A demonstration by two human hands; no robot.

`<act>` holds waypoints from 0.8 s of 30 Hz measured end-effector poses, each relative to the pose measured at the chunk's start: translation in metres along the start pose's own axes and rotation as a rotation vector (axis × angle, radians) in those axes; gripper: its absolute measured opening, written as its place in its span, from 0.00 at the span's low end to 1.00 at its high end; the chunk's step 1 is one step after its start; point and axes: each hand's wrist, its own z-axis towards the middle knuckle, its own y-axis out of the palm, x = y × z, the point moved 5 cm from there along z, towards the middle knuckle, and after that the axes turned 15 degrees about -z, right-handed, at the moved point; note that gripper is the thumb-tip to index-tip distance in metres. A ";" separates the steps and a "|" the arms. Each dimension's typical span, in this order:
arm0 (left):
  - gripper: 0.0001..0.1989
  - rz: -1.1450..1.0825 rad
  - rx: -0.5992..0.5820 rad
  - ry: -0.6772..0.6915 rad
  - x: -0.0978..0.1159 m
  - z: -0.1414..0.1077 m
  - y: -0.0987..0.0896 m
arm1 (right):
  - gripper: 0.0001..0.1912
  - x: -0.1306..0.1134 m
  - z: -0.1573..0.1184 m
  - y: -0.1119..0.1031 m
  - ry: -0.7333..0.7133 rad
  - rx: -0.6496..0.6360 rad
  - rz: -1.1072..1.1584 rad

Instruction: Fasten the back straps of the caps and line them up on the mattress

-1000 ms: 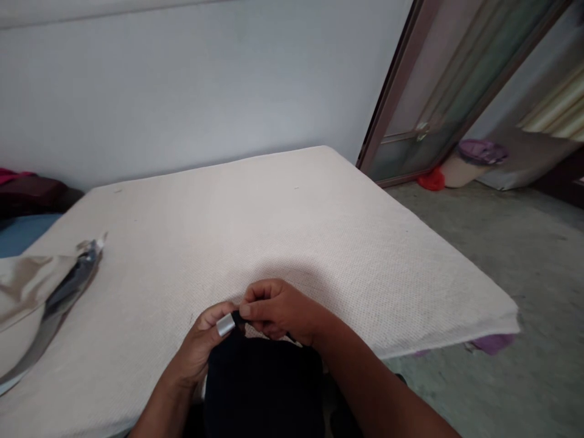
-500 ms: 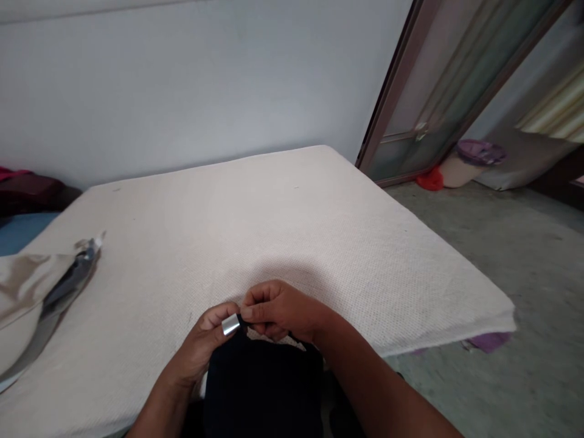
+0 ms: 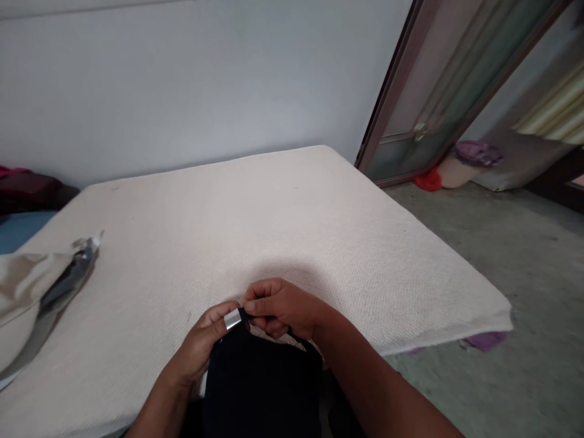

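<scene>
A black cloth item (image 3: 264,386) with a narrow strap at its top edge lies low in the middle of the head view. My left hand (image 3: 205,337) grips its upper left corner, where a shiny silver piece (image 3: 232,319) shows at the thumb. Just to the right, my right hand (image 3: 278,307) pinches the black strap beside the silver piece. Both hands are close together, nearly touching. Whether the silver piece is worn on the thumb or fixed to the strap is hard to tell.
A cream textured bed cover (image 3: 255,213) spreads in front of me. At the left lies a beige cap (image 3: 27,286) with clear plastic. Dark red items (image 3: 30,191) are behind it. A bin with a purple liner (image 3: 474,161) stands on the floor at the right.
The silver piece has shifted slightly right and up, and more dark strap shows beside it. Both hands keep their hold.
</scene>
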 end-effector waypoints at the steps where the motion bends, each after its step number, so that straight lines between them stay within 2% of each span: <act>1: 0.16 -0.003 0.007 0.000 -0.001 0.000 -0.001 | 0.05 0.000 0.000 0.000 -0.004 -0.009 0.011; 7: 0.16 -0.012 0.015 -0.004 -0.001 -0.002 0.004 | 0.06 0.000 -0.001 0.000 0.044 0.000 -0.082; 12: 0.13 0.008 -0.054 -0.002 0.001 -0.001 0.011 | 0.06 -0.002 -0.001 -0.001 0.009 0.042 -0.147; 18: 0.13 -0.042 -0.042 0.011 0.002 0.001 0.013 | 0.04 0.001 0.000 -0.002 0.048 0.048 -0.032; 24: 0.11 -0.022 -0.066 -0.008 0.000 0.001 0.007 | 0.05 0.005 0.002 0.000 0.097 0.006 0.102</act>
